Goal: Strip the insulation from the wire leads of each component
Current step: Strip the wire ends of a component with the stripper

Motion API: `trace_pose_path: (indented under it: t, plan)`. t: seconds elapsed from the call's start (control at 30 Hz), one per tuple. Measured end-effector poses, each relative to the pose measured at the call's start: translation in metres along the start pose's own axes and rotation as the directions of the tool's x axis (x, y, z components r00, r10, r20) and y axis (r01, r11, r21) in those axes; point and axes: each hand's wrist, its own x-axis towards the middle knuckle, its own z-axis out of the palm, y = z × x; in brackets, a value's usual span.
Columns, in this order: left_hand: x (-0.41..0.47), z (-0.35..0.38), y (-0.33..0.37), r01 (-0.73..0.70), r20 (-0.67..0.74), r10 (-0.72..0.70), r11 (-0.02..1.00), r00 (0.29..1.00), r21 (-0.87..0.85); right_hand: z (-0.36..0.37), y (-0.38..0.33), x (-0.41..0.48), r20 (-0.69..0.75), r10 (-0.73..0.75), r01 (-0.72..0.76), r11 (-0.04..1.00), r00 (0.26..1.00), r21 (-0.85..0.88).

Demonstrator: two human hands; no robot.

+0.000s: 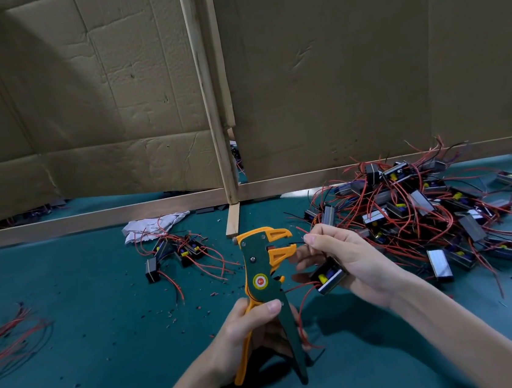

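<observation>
1. Left hand (257, 324) grips the stripper (262, 273) by its orange and green plastic handles; jaws open.
2. Right hand (348, 256) holds one boxy black component (329, 276) and pinches its thin lead (297, 242) just at the jaws.
3. Insulation crumbs (169, 314) dot the teal surface (86, 309).
4. Small pile (179, 250) on the left: likely done. Big tangled pile (426, 216) on the right, red leads: likely still to do. Early going.
5. Creased cardboard wall (330, 73) behind.

Big component heap (409, 208) crowding the right; small cluster (178, 250) sitting left; mat (107, 354) before it lying passable; cardboard wall (330, 73) blocking behind.
</observation>
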Motion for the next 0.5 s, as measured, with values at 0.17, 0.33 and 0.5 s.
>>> trace_pose_path:
  t: [0.17, 0.33, 0.5]
  plan:
    - [0.0, 0.002, 0.002, 0.005, -0.028, -0.004, 1.0, 1.0, 0.029, 0.002, -0.001, -0.001, 0.01, -0.004, 0.004, 1.0, 1.0, -0.015]
    - [-0.004, 0.007, 0.001, 0.054, -0.126, -0.054, 0.999, 0.991, 0.003, 0.003, -0.002, -0.002, 0.017, -0.012, 0.012, 1.0, 1.0, -0.006]
    - [-0.006, 0.014, -0.002, 0.06, -0.355, -0.034, 0.996, 0.934, 0.064, 0.003, -0.002, -0.001, 0.0, -0.021, 0.021, 1.0, 1.0, 0.001]
